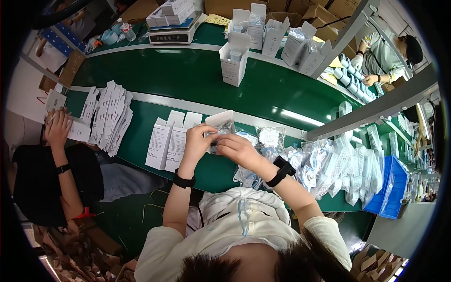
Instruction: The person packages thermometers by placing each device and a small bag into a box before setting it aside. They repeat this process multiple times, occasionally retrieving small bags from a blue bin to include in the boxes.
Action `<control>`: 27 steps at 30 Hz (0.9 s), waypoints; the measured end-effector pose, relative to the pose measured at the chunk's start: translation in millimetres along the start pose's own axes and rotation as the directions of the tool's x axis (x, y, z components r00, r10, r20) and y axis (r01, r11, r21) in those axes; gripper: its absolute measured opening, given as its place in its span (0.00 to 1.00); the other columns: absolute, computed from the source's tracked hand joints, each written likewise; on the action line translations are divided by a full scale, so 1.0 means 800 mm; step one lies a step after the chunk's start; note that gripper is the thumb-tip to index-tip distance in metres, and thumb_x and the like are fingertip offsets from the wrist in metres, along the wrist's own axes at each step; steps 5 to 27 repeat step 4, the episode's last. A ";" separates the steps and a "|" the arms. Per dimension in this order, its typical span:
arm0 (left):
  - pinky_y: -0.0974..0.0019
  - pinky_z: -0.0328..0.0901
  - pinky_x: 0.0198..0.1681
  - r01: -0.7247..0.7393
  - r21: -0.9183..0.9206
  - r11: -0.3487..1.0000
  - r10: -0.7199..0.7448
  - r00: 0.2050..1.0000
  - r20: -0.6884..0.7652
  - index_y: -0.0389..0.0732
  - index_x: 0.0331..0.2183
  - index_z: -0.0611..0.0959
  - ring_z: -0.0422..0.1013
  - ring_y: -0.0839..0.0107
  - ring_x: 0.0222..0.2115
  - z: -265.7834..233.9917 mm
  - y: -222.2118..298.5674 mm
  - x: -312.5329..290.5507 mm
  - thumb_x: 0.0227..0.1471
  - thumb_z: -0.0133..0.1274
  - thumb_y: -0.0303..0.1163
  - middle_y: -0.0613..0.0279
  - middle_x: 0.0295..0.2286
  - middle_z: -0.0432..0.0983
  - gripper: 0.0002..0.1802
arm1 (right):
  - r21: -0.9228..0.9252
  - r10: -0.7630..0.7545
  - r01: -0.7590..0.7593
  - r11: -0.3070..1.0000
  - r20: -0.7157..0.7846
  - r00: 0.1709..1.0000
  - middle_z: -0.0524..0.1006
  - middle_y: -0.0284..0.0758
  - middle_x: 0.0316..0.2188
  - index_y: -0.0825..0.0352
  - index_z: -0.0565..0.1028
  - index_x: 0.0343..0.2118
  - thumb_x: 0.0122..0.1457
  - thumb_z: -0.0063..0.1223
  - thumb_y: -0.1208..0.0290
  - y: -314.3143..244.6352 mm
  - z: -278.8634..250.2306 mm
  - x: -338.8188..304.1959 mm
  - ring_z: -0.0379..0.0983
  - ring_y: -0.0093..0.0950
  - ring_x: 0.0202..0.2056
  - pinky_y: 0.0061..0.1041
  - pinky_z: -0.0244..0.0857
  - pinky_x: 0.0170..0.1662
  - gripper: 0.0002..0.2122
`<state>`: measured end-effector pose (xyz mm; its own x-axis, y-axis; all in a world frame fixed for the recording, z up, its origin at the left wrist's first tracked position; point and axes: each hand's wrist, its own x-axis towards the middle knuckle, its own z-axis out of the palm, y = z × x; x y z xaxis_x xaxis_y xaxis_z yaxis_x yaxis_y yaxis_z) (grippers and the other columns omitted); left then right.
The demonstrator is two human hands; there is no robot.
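A small white carton (pixel 220 117) stands before me with its top flap raised. In its mouth sits a see-through plastic bag (pixel 227 127), whose contents I cannot make out. My left hand (pixel 198 143) is closed at the carton's left side, thumb and fingers pinching the edge of the bag. From the right my right hand (pixel 238 148) comes in, its fingers bent and closed on the bag at the front; both hands partly cover the carton. Just left of them, two white cartons (pixel 168 143) stand upright with flaps up.
Bagged parts (pixel 319 164) pile up on the right, beside a blue bin (pixel 387 188). Flat white cartons (pixel 110 115) lie stacked at the left, near a co-worker's hand (pixel 58 127). Beyond the metal rail, a filled carton (pixel 234 61) stands on the green belt. Another person (pixel 387 56) works far right.
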<state>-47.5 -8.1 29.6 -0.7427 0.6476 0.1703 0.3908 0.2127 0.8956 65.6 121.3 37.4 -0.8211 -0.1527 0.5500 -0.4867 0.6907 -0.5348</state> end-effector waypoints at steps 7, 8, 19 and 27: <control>0.75 0.56 0.19 0.048 -0.055 0.997 -0.047 0.999 0.018 0.36 0.25 0.81 0.62 0.78 0.17 0.002 0.001 0.004 0.35 0.58 0.21 0.62 0.21 0.74 0.07 | -0.404 0.111 -0.041 0.914 0.152 0.982 0.67 0.36 0.40 0.60 0.75 0.30 0.44 0.55 0.64 -0.002 0.013 -0.008 0.58 0.33 0.48 0.40 0.47 0.55 0.10; 0.75 0.56 0.19 0.048 -0.055 0.997 -0.047 0.999 0.018 0.36 0.25 0.81 0.62 0.78 0.17 0.002 0.001 0.004 0.35 0.58 0.21 0.62 0.21 0.74 0.07 | -0.404 0.111 -0.041 0.914 0.152 0.982 0.67 0.36 0.40 0.60 0.75 0.30 0.44 0.55 0.64 -0.002 0.013 -0.008 0.58 0.33 0.48 0.40 0.47 0.55 0.10; 0.75 0.56 0.19 0.048 -0.055 0.997 -0.047 0.999 0.018 0.36 0.25 0.81 0.62 0.78 0.17 0.002 0.001 0.004 0.35 0.58 0.21 0.62 0.21 0.74 0.07 | -0.404 0.111 -0.041 0.914 0.152 0.982 0.67 0.36 0.40 0.60 0.75 0.30 0.44 0.55 0.64 -0.002 0.013 -0.008 0.58 0.33 0.48 0.40 0.47 0.55 0.10; 0.75 0.56 0.19 0.048 -0.055 0.997 -0.047 0.999 0.018 0.36 0.25 0.81 0.62 0.78 0.17 0.002 0.001 0.004 0.35 0.58 0.21 0.62 0.21 0.74 0.07 | -0.404 0.111 -0.041 0.914 0.152 0.982 0.67 0.36 0.40 0.60 0.75 0.30 0.44 0.55 0.64 -0.002 0.013 -0.008 0.58 0.33 0.48 0.40 0.47 0.55 0.10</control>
